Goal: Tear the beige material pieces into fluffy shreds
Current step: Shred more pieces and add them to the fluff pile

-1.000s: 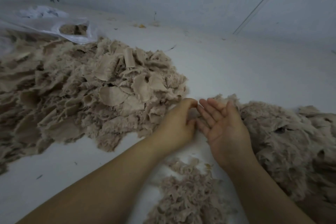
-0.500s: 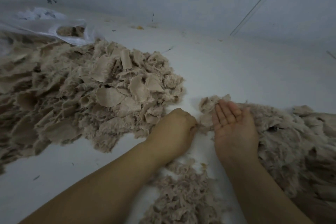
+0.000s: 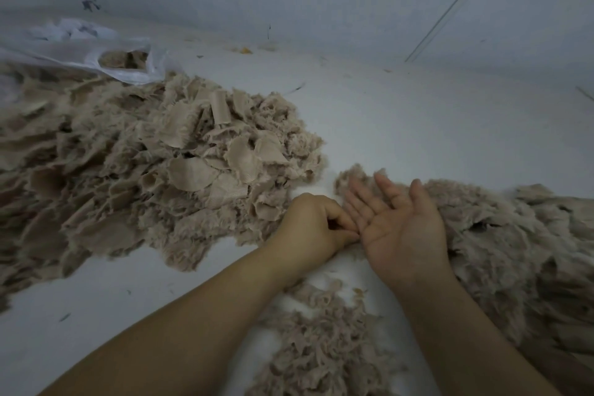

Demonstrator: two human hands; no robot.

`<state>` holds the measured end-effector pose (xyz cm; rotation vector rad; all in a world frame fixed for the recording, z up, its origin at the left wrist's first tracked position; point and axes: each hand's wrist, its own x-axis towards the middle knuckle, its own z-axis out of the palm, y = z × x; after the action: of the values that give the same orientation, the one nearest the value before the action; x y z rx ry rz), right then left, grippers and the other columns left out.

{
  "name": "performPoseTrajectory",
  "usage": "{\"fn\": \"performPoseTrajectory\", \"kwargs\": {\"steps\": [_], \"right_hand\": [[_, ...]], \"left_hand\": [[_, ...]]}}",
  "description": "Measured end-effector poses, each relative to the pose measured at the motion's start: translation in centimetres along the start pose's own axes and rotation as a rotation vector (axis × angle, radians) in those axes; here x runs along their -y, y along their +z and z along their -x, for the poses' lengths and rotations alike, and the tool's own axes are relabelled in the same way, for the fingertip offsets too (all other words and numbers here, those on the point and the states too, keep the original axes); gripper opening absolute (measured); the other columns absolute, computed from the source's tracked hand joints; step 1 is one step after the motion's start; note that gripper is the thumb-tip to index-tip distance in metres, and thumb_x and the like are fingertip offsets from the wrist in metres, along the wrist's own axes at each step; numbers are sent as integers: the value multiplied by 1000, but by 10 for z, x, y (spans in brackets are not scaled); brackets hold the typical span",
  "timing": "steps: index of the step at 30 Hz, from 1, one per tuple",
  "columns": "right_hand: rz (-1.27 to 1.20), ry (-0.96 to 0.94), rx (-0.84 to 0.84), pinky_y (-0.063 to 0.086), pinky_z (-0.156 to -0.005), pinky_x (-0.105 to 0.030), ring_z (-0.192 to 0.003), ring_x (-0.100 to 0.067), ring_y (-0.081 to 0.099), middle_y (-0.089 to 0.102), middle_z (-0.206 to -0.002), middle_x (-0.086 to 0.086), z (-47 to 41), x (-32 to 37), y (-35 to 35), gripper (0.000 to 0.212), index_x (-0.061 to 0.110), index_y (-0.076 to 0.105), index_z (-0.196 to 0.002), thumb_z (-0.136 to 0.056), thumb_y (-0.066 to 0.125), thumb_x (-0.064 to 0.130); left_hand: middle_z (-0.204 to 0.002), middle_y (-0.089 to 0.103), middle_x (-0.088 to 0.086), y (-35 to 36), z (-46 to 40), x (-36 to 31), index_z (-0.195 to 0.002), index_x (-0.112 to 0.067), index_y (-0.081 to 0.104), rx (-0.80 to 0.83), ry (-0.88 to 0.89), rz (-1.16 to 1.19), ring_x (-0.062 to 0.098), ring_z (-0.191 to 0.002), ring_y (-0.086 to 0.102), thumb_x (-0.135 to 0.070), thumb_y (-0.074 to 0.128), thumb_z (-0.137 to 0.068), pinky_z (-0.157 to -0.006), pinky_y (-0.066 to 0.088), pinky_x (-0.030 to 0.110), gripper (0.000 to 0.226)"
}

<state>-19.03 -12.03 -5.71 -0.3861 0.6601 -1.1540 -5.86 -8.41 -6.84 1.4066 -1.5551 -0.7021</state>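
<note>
Left hand (image 3: 313, 225): fingers curled, contents hidden; grip cannot be determined. Right hand (image 3: 400, 223): palm up, fingers spread, now closer to the left. Beige pieces (image 3: 154, 167) lie left of it; fluffy shreds (image 3: 501, 235) right, cut off at the frame edge.

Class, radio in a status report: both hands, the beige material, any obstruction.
Left hand curled, fingertips pinched; contents unclear. Right hand open, palm up, against shredded pile. Untorn beige pieces heaped left. Nothing blocking.
</note>
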Motion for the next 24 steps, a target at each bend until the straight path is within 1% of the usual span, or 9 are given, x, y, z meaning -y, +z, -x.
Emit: {"fn": "performPoseTrajectory", "kwargs": {"steps": [4,7,9,11,14,16,18,21,24], "right_hand": [[7,5,-48,29,-120,-47,-141,-35,42,47,-149,-22,0,4,-2,60,8,48,-142,-103,39,52],[8,-23,-60,29,-120,-44,-143,-33,40,44,-152,-19,-2,4,-4,63,6,41,-148,-104,37,51],[33,-31,-65,29,-120,-43,-142,-31,41,45,-152,-17,-2,4,-4,62,6,41,-148,-105,35,49],[71,-40,-48,33,-118,-41,-139,-28,45,49,-149,-14,-1,2,-3,56,6,44,-146,-105,37,44],[248,-81,3,49,-103,-34,-122,-20,62,64,-133,-10,-1,-6,-3,47,4,56,-135,-95,56,28],[315,-97,47,57,-93,-32,-110,-21,69,72,-119,-10,0,-8,-2,52,1,63,-124,-79,66,27],[320,-96,86,61,-84,-34,-101,-22,72,74,-111,-11,0,-8,-3,51,3,67,-119,-74,70,27],[332,-102,87,60,-68,-29,-91,-22,74,76,-108,-11,-2,-7,-6,46,9,67,-117,-73,72,20],[317,-88,58,59,-63,-32,-88,-27,75,74,-106,-15,-4,-8,-8,49,10,64,-117,-69,73,12]], "left_hand": [[-65,70,9,-15,4,-3,-70,-7,74,-11,-91,114,28,-60,67,-3,81,-77,-59,58,31,10],[-67,68,16,-30,6,-6,-70,-7,70,-28,-121,339,24,-60,62,4,75,-78,-59,54,31,15],[-65,66,10,-36,5,-8,-68,-10,68,-45,-134,623,18,-60,61,6,72,-74,-60,53,27,17],[-64,64,7,-39,4,-9,-67,-12,68,-71,-120,747,16,-58,58,2,72,-70,-58,52,23,15],[-66,61,12,-32,5,-6,-68,-13,67,-81,-125,711,19,-58,57,13,68,-76,-54,49,20,28],[-73,54,19,-25,6,-3,-66,-18,69,-80,-116,676,27,-66,49,13,68,-79,-56,48,21,34],[-78,50,20,-21,5,-3,-65,-20,69,-76,-120,661,30,-71,41,11,69,-79,-58,44,25,33],[-83,54,21,-17,4,-3,-71,-15,68,-77,-148,713,33,-78,49,8,73,-76,-69,47,35,24],[-89,58,19,-15,5,-5,-97,-6,59,-90,-206,841,32,-67,64,-2,74,-78,-56,56,34,24]]}}
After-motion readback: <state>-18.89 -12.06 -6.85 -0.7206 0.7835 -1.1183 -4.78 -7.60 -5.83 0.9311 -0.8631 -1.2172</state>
